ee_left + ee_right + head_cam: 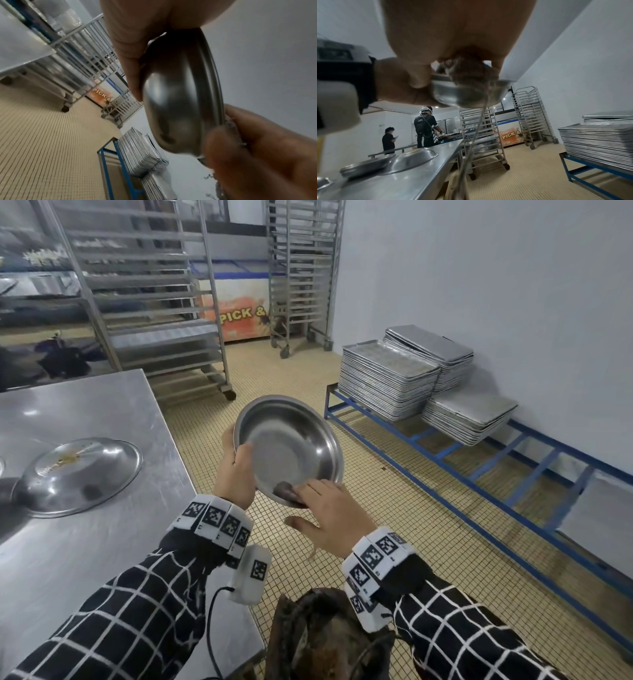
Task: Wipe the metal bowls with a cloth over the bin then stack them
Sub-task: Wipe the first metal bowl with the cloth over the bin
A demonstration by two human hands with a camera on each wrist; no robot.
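While a metal bowl (pixel 289 448) is held up over a tiled floor (pixel 394 529), it is gripped at its left rim by the left hand (pixel 236 470), whose thumb is hooked inside the rim and whose fingers are curled behind the bowl's outer wall. The bowl is tilted so that its shiny hollow is turned toward the wearer. A dark, crumpled cloth (pixel 287 490) is pressed against the lower inside edge of the bowl by the right hand (pixel 330 517); its fingers are laid fairly flat over the cloth, and the thumb is spread out to the left, clear of the bowl. In the right wrist view the cloth (pixel 471 73) is seen bunched under the fingertips at the rim, with a loose thread hanging down from it. In the left wrist view the bowl's rounded underside (pixel 173 97) is seen, with the left fingers (pixel 132 65) wrapped against it.

Below both hands, at the bottom of the head view, a dark, soiled bin (pixel 318 635) is partly seen beneath the right wrist. To the left, a steel table (pixel 96 419) is seen, and on it a second metal bowl (pixel 80 474) is laid upside down, its base smeared with yellowish residue. Stacked baking trays (pixel 387 378) are rested on a blue frame (pixel 445 474) at the right wall.
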